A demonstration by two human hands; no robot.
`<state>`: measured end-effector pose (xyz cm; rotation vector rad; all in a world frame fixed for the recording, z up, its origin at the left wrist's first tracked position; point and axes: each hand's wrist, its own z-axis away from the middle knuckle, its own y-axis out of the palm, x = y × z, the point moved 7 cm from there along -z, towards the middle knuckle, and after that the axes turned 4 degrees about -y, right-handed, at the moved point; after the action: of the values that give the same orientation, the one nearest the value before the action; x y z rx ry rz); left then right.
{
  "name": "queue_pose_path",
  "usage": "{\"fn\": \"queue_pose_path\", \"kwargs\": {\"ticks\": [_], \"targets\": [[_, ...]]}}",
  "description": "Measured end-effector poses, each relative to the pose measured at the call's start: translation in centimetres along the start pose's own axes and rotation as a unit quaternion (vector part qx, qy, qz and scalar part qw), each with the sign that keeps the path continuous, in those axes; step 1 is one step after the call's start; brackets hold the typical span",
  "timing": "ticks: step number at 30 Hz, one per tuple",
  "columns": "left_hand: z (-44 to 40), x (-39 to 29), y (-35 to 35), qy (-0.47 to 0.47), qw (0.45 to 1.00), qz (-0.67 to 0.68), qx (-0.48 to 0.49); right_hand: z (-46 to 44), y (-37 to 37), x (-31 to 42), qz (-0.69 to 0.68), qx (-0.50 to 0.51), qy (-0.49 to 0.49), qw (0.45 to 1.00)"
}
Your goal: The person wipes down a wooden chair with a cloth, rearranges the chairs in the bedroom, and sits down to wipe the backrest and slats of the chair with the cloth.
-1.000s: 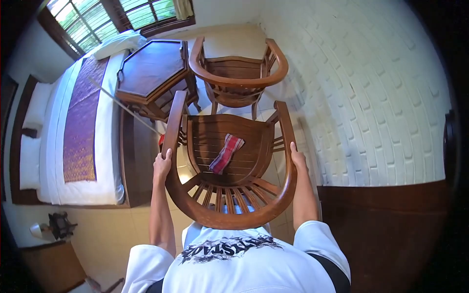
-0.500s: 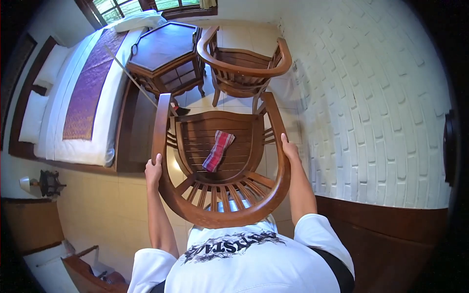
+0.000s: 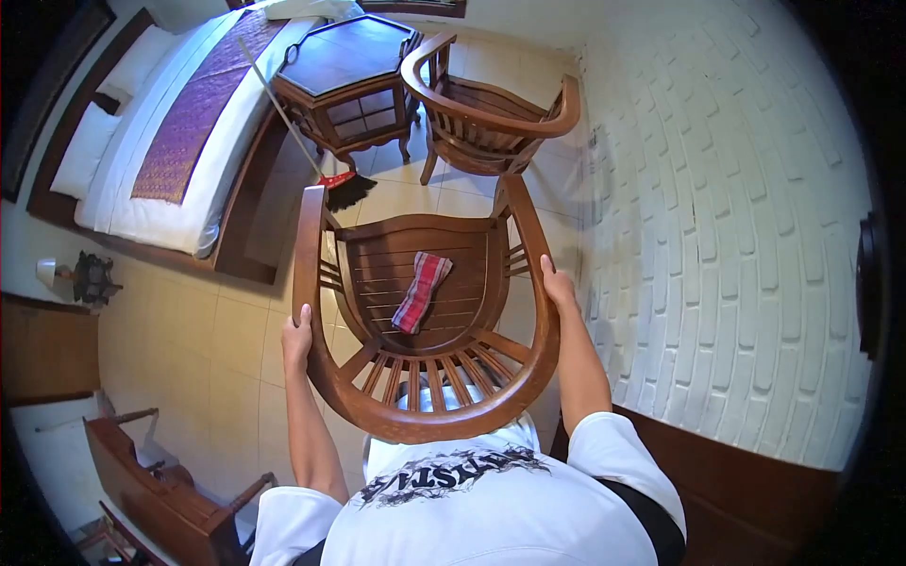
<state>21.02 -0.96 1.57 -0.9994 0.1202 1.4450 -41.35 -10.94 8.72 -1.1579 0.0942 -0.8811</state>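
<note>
A brown wooden armchair (image 3: 472, 274) with a curved rail and slatted seat is in front of my body, its backrest towards me. My left hand (image 3: 297, 341) is closed around the outside of its left armrest, thumb on top. On the opposite side, my right hand (image 3: 558, 283) grips the right armrest in the same way. A folded red-and-grey checked cloth (image 3: 421, 292) lies on the seat, touched by neither hand. The chair's legs are mostly hidden below the seat.
Ahead stand a second wooden armchair (image 3: 491, 123) and a hexagonal table (image 3: 344, 61). A broom (image 3: 347, 187) leans by the bed (image 3: 203, 222) at left. A white brick wall (image 3: 717, 236) runs along the right. More wooden furniture (image 3: 170, 500) stands at lower left.
The held armchair and both hands keep their place before me. Behind it, the table and second chair have shifted up and right in view, and the broom head has come into fuller sight.
</note>
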Motion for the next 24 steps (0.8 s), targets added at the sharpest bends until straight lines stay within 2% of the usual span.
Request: {"fn": "queue_pose_path", "kwargs": {"ticks": [7,11,17,24], "targets": [[8.0,5.3,4.4,-0.070,0.997,0.007,-0.042,-6.1,0.7,-6.0,0.053,0.070,-0.042,0.995],[12.6,6.5,7.4,-0.086,0.993,0.037,-0.074,-9.2,-0.4,-6.6,0.046,0.088,-0.079,0.992],[15.7,10.8,8.9,-0.112,0.987,0.074,-0.089,-7.4,-1.9,-4.7,0.058,0.119,-0.103,0.986],[19.1,15.9,10.5,-0.149,0.978,0.089,-0.111,-8.1,0.3,-5.9,0.092,0.123,-0.129,0.980]]}}
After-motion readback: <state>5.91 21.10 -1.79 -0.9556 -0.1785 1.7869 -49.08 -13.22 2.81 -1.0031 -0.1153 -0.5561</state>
